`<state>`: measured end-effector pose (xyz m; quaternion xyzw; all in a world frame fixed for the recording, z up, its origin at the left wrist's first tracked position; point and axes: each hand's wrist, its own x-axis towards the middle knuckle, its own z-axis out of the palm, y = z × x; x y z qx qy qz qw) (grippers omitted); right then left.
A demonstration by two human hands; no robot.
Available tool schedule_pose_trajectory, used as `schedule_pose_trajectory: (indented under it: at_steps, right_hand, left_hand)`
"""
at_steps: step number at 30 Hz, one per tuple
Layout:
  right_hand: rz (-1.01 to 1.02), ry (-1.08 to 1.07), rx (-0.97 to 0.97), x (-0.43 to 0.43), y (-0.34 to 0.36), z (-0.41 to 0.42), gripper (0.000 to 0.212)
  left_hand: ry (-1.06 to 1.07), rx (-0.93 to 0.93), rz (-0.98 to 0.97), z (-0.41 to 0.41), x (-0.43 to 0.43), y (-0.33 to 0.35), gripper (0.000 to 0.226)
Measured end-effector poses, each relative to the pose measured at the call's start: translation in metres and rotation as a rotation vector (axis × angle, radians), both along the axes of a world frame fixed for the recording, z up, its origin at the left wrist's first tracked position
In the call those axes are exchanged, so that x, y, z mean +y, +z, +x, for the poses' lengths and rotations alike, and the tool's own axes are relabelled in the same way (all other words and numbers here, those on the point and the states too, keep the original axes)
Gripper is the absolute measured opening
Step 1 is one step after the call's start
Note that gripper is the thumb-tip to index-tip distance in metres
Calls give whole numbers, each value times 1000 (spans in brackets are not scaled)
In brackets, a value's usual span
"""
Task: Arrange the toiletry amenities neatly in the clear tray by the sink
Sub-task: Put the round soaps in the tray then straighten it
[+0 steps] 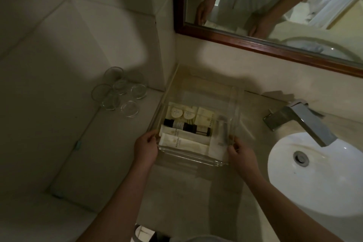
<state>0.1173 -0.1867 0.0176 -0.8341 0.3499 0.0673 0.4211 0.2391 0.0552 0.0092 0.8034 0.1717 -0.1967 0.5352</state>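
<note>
Room: dim bathroom, pale stone counter under a wood-framed mirror, white basin at the right edge with a chrome faucet over it.
Clear tray: on the counter, between the left wall corner and the basin.
Left hand: fingers curled round the tray's near-left corner, thumb on the rim.
Right hand: pinching the near-right corner, closed on the wall.
Inside, back row: two round soaps, small cream boxes to their right.
Middle: two dark bottles lying end to end.
Front: two white tubes side by side.
Right side: clear-wrapped packets; contents too blurred to tell.
Back-left of the counter: a cluster of glass tumblers.
</note>
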Motion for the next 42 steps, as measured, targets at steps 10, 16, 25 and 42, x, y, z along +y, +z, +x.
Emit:
schedule_pose_trajectory:
  at_steps: [10,16,25,42]
  right_hand:
    - [-22,-39,-21,-7,1,18,27]
    - [86,-155,-109,-9,6,24,29]
    - [226,-27,-99,4,0,4,116]
    - [-38,-68,-87,-21,-12,43,78]
  left_hand:
    - [5,-23,14,16,-13,4,35]
    - [31,-64,-88,25,-25,14,30]
    - [-99,-125,-74,22,-27,4,40]
    - [-140,-282,-5,54,-57,2,43]
